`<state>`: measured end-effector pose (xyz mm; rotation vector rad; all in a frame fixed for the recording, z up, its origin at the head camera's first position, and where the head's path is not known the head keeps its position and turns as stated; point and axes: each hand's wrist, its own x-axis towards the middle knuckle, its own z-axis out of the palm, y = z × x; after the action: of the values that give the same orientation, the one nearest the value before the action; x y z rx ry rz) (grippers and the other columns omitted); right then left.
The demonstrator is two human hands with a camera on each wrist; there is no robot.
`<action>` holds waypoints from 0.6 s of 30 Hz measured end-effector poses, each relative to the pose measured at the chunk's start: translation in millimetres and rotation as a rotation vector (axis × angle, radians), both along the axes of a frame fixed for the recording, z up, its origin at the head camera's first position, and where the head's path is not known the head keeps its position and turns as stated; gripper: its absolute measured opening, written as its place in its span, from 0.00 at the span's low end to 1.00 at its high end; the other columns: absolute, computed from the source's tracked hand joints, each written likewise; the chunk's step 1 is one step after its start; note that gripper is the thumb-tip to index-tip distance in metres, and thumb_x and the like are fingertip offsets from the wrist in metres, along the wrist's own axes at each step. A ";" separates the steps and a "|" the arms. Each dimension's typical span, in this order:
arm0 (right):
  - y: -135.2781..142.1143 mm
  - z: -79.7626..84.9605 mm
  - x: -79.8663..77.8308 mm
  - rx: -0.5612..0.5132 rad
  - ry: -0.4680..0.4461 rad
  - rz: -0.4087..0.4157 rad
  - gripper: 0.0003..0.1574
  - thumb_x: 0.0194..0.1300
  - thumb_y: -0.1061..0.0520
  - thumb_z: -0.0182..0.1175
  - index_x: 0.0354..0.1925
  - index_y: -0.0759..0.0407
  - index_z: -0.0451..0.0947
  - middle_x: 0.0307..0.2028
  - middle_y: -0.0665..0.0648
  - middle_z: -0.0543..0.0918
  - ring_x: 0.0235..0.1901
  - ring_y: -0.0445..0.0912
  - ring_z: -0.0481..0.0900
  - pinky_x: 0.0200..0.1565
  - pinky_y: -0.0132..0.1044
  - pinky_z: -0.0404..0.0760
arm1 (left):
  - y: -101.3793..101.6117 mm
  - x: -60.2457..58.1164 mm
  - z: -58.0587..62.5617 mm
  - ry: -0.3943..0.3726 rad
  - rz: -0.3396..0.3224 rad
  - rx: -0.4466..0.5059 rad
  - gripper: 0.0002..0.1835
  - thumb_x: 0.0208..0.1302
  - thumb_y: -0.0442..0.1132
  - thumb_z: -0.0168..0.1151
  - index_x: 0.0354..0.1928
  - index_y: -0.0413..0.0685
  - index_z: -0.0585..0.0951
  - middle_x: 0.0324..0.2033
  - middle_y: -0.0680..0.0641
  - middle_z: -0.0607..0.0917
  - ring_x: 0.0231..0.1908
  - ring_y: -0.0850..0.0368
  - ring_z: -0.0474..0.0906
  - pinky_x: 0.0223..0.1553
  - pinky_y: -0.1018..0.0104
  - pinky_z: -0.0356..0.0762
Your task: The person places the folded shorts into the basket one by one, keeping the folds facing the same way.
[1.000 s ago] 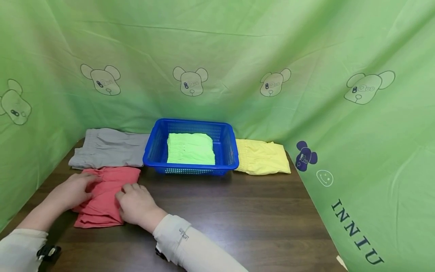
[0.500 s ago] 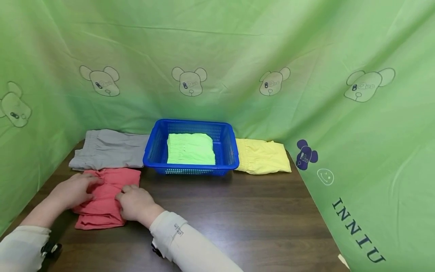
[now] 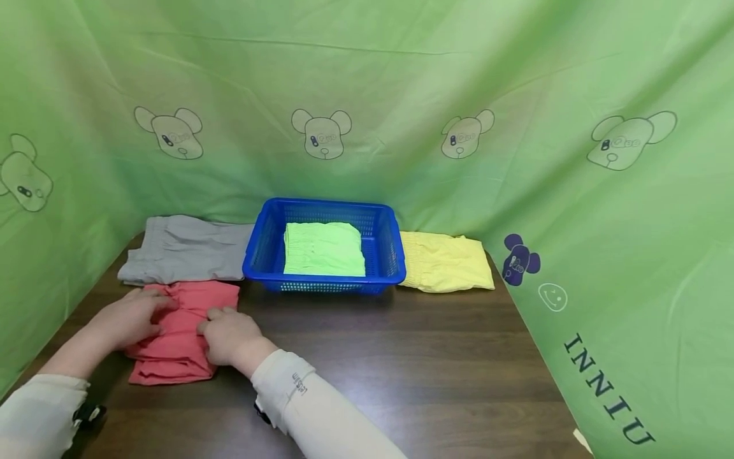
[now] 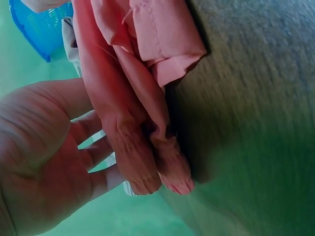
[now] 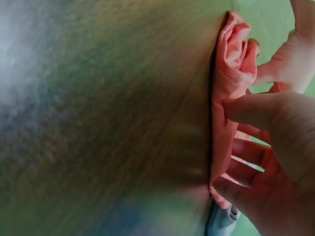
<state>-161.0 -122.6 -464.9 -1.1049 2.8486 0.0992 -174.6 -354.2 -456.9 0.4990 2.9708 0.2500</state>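
Folded red pants (image 3: 181,328) lie at the front left of the wooden table, with gathered ends visible in the left wrist view. My left hand (image 3: 127,319) rests on their left side, its fingers spread over the cloth (image 4: 133,113). On the right side lies my right hand (image 3: 232,336). In the right wrist view, the thumb of the right hand (image 5: 295,142) presses against the cloth's edge (image 5: 224,142), while the other fingers lie along its top.
Grey folded pants (image 3: 186,248) lie just behind the red ones. Beside them stands a blue plastic basket (image 3: 323,280) holding a folded neon-green garment (image 3: 323,248). A yellow folded garment (image 3: 450,261) lies right of the basket. Green curtain (image 3: 390,83) borders the wooden table (image 3: 401,363).
Both hands stay on the red pants with hardly any movement. The right forearm has shifted slightly to the left, and the head view has moved a little.
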 end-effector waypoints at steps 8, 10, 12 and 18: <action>4.5 0.4 -2.1 0.019 -0.042 -0.012 0.21 0.65 0.39 0.67 0.56 0.23 0.79 0.52 0.35 0.73 0.47 0.35 0.68 0.43 0.30 0.77 | 5.9 1.6 1.4 -0.010 -0.011 0.008 0.23 0.52 0.35 0.77 0.53 0.41 0.86 0.59 0.29 0.77 0.60 0.24 0.67 0.55 0.29 0.71; 6.1 0.6 -1.9 0.021 -0.046 -0.019 0.22 0.65 0.39 0.67 0.56 0.22 0.79 0.53 0.34 0.73 0.48 0.35 0.68 0.43 0.30 0.77 | 8.3 1.3 1.3 -0.009 -0.018 0.010 0.23 0.52 0.35 0.77 0.52 0.42 0.86 0.59 0.30 0.77 0.60 0.24 0.68 0.55 0.29 0.71; 8.4 1.7 -0.4 0.027 -0.045 -0.025 0.22 0.65 0.39 0.67 0.56 0.22 0.79 0.53 0.34 0.73 0.48 0.35 0.67 0.42 0.30 0.77 | 11.1 0.9 0.9 -0.002 -0.033 0.013 0.22 0.51 0.35 0.77 0.51 0.42 0.86 0.58 0.30 0.78 0.59 0.25 0.69 0.55 0.30 0.71; 17.5 6.1 4.0 0.014 -0.043 -0.042 0.21 0.63 0.38 0.69 0.55 0.22 0.80 0.51 0.34 0.73 0.48 0.34 0.68 0.39 0.30 0.78 | 20.3 2.3 0.4 0.028 -0.066 0.007 0.21 0.50 0.33 0.79 0.49 0.43 0.87 0.55 0.30 0.79 0.57 0.26 0.71 0.53 0.32 0.74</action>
<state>-157.0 -105.1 -458.8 -1.0310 2.8264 0.0912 -172.3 -334.0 -456.4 0.6050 2.9751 0.2494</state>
